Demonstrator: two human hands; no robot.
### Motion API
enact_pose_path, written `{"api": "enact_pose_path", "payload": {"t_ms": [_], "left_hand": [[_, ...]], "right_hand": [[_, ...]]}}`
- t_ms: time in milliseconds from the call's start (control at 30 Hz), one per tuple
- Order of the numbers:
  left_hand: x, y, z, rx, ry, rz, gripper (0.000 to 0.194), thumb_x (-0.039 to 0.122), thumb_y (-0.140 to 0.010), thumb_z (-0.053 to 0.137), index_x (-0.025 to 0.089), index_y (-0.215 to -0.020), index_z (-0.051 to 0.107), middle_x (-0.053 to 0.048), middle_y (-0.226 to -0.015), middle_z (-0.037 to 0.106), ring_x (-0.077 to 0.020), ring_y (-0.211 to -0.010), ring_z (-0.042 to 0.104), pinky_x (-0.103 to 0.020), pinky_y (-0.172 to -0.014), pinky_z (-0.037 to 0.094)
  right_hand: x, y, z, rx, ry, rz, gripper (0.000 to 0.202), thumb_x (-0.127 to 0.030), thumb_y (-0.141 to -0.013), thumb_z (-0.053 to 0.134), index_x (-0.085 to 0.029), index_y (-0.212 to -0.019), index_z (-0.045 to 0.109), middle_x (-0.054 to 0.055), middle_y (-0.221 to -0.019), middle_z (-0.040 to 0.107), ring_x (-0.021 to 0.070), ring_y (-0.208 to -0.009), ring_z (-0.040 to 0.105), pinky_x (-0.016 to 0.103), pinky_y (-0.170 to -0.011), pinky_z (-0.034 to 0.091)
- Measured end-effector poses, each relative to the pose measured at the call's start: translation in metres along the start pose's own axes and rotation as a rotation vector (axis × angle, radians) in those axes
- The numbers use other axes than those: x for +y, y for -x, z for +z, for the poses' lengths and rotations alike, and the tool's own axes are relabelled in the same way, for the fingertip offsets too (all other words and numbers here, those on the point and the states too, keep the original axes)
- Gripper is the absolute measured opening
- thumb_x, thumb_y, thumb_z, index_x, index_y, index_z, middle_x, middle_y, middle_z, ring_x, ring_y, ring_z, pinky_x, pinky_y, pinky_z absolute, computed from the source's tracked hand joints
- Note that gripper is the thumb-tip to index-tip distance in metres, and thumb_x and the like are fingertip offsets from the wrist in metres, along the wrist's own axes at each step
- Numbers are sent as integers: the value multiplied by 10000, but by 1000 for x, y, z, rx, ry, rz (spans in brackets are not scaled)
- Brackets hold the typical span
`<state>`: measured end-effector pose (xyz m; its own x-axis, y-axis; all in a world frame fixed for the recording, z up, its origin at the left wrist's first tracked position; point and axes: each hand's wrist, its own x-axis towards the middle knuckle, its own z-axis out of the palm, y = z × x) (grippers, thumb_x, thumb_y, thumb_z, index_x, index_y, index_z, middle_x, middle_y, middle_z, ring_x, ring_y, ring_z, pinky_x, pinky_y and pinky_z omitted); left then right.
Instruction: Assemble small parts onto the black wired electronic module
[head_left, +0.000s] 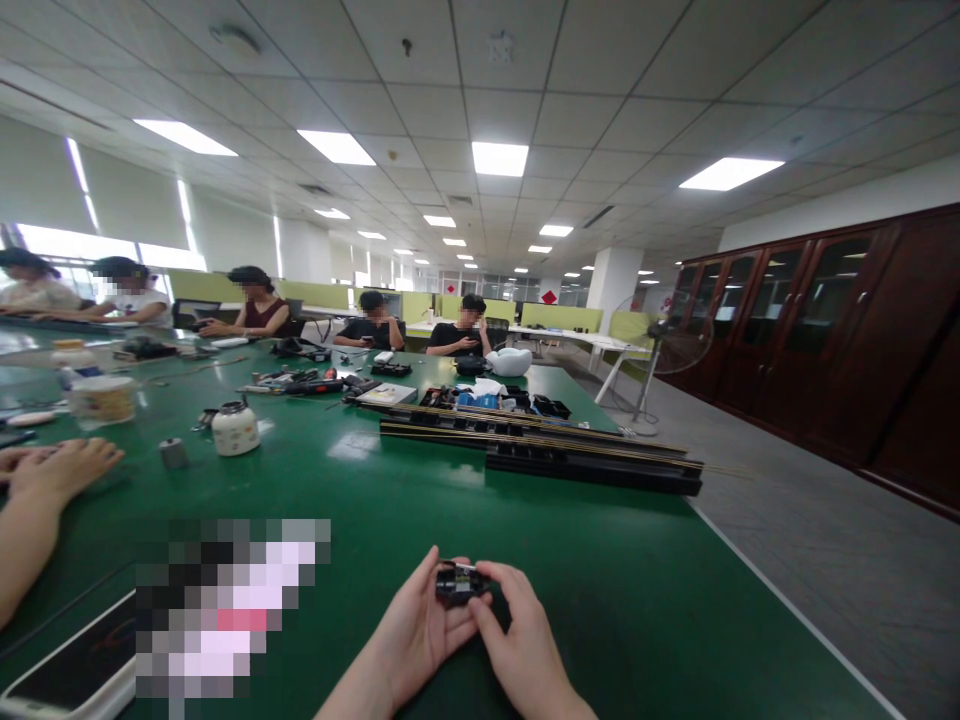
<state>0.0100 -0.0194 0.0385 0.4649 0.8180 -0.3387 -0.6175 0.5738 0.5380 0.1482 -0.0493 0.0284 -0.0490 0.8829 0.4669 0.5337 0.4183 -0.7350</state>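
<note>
A small black part (pixel 457 583) with a rounded left end and a greyish middle lies across the fingers of my left hand (pixel 421 628), which is palm up and curled around it. My right hand (pixel 519 622) pinches the right end of the same part between thumb and fingers. Both hands are just above the green table (pixel 360 560) near its front edge. What kind of part it is, I cannot make out, and my fingers cover some of it.
A phone-like device (pixel 75 650), partly pixelated, lies at front left. Another person's hand (pixel 71 470) rests at the left edge. Farther back are a white jar (pixel 235 430), a grey block (pixel 172 454), scattered tools (pixel 307 382) and long black rails (pixel 592 470) with thin brass-coloured rods. Several people sit beyond.
</note>
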Motion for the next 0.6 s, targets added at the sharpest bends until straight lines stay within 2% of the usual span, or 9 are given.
{"api": "enact_pose_path", "payload": {"t_ms": [167,367,600], "left_hand": [[-2,-1,-2,7,14,20,211,355,-762,528,192,-885,475,-79,-794,674,-222,-710,664,-336,-715,464],[-2,0,-3,4,27,20,175,344,-773,514,184,-838,485,-52,-716,655,-169,-603,641,-307,-670,468],[-2,0,-1,17,17,20,198,363,-762,524,184,-835,482,-43,-693,640,-173,-611,639,-314,-691,465]], "right_hand": [[2,-1,0,-25,-5,0,258,-211,-784,507,-244,-1030,577,47,-1033,602,185,-998,539,329,-885,427],[3,0,1,-79,18,-35,225,-227,-830,451,-281,-969,619,47,-1057,562,180,-1019,517,338,-896,416],[2,0,0,-97,15,-23,222,-253,-842,434,-282,-950,626,48,-1041,554,180,-1004,526,327,-882,424]]}}
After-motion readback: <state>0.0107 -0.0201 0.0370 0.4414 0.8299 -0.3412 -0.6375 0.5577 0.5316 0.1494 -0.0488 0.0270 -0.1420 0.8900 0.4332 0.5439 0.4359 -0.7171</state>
